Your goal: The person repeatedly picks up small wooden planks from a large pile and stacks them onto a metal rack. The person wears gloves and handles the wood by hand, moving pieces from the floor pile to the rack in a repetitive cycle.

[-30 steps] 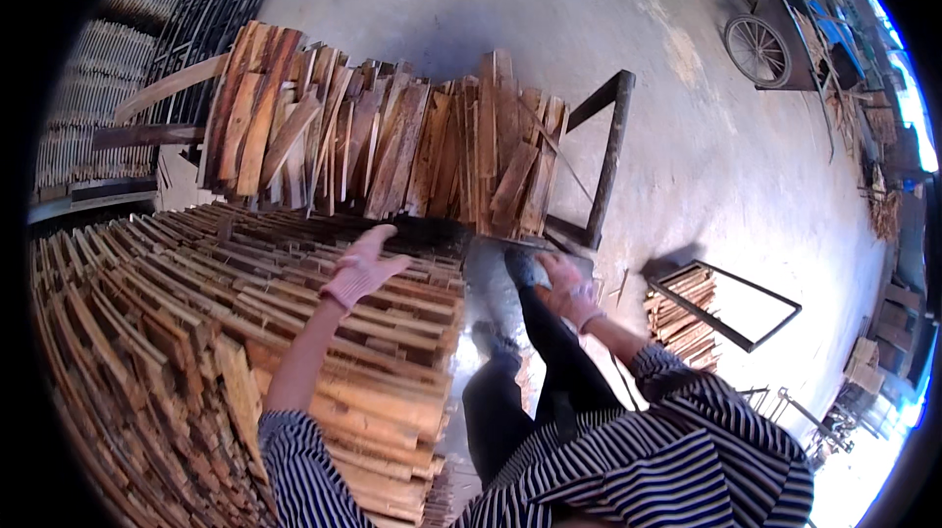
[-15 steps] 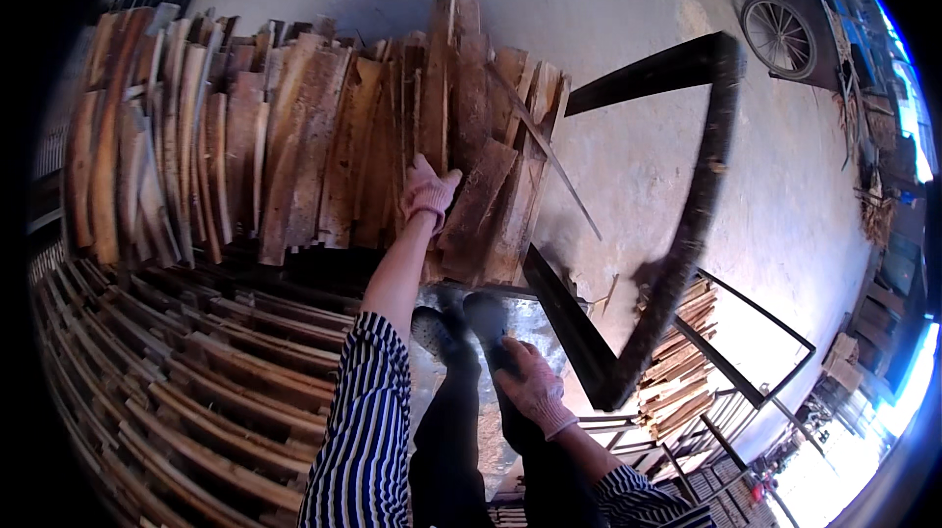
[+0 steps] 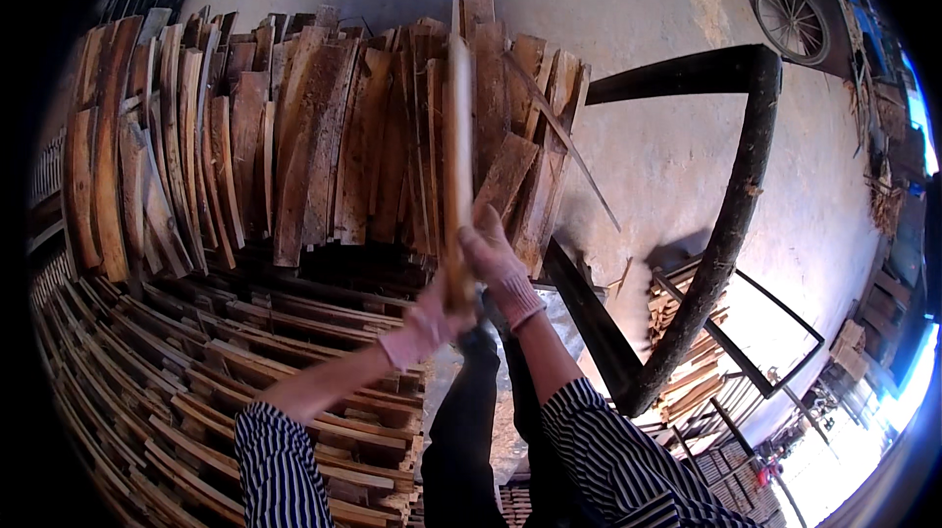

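Observation:
A narrow wooden board point(image 3: 458, 135), slightly blurred, points away from me with its edge toward me. Its near end is in my left hand point(image 3: 432, 318), fingers closed around it. Just farther along, on its right side, my right hand point(image 3: 497, 261) grips the same board. Pinkish work gloves cover both hands. Beyond and beneath the board lies a long row of rough boards point(image 3: 319, 135), many with bark edges, packed side by side. A shorter brown board point(image 3: 507, 172) rests slantwise at the row's right end.
Slatted layers of stacked wood strips point(image 3: 265, 371) fill the lower left. Right of the row stands a dark frame with a round bar point(image 3: 721, 224). Past it are another wood pile point(image 3: 687, 371) and a spoked wheel point(image 3: 791, 22). A thin stick point(image 3: 564, 140) juts from the row.
My left hand has drawn back toward me from the row with a board in it. My right hand has risen from beside my leg and taken hold of that board.

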`<state>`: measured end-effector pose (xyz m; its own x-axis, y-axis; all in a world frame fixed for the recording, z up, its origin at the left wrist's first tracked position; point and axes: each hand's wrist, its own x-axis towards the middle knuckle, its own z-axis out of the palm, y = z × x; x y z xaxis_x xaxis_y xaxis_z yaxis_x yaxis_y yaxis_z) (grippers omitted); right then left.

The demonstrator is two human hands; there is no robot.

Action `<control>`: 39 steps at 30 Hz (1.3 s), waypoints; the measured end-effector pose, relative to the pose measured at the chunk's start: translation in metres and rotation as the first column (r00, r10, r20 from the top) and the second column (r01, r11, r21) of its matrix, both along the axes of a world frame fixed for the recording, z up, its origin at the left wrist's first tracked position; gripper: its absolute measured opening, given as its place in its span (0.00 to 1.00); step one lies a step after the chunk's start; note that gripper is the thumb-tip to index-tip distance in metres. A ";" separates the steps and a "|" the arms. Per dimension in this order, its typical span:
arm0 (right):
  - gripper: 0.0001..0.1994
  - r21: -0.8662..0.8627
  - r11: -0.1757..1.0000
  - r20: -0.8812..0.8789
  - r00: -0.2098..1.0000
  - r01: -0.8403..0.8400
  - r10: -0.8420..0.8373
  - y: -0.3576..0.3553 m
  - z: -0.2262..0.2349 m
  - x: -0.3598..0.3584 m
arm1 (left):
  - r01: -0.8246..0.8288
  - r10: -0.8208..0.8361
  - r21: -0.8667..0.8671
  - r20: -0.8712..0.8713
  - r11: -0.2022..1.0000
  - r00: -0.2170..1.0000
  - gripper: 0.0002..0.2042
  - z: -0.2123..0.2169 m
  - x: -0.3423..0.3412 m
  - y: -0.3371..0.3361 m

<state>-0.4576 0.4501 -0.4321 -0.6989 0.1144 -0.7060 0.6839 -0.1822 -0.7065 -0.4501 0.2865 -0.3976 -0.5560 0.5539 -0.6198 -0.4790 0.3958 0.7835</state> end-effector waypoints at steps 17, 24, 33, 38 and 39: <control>0.18 -0.154 0.927 0.419 0.872 0.343 -0.253 0.038 0.075 0.102 | -0.289 0.035 -0.529 -0.439 0.798 0.898 0.55 -0.153 -0.024 0.011; 0.16 -0.212 0.918 0.383 0.893 0.335 -0.238 0.036 0.062 0.106 | -0.355 0.145 -0.709 -0.340 0.610 0.929 0.57 -0.139 -0.059 -0.046; 0.11 -0.168 0.934 0.417 0.881 0.314 -0.221 0.050 0.057 0.101 | -0.434 0.464 -0.797 -0.223 0.420 0.858 0.48 -0.183 -0.012 0.053; 0.19 -0.174 0.954 0.419 0.895 0.244 -0.152 0.047 0.071 0.089 | -0.310 0.326 -0.876 -0.190 0.369 0.926 0.42 -0.206 -0.025 0.030; 0.23 -0.196 0.959 0.431 0.896 0.206 -0.104 0.044 0.074 0.086 | -0.322 0.371 -0.894 -0.197 0.313 0.908 0.39 -0.215 -0.026 0.025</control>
<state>-0.3720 0.4944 -0.3582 -0.3259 -0.0040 -0.9454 0.8529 -0.4327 -0.2922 -0.4760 0.3120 -0.6123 -0.5154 -0.5747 -0.6357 -0.7736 0.6312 0.0565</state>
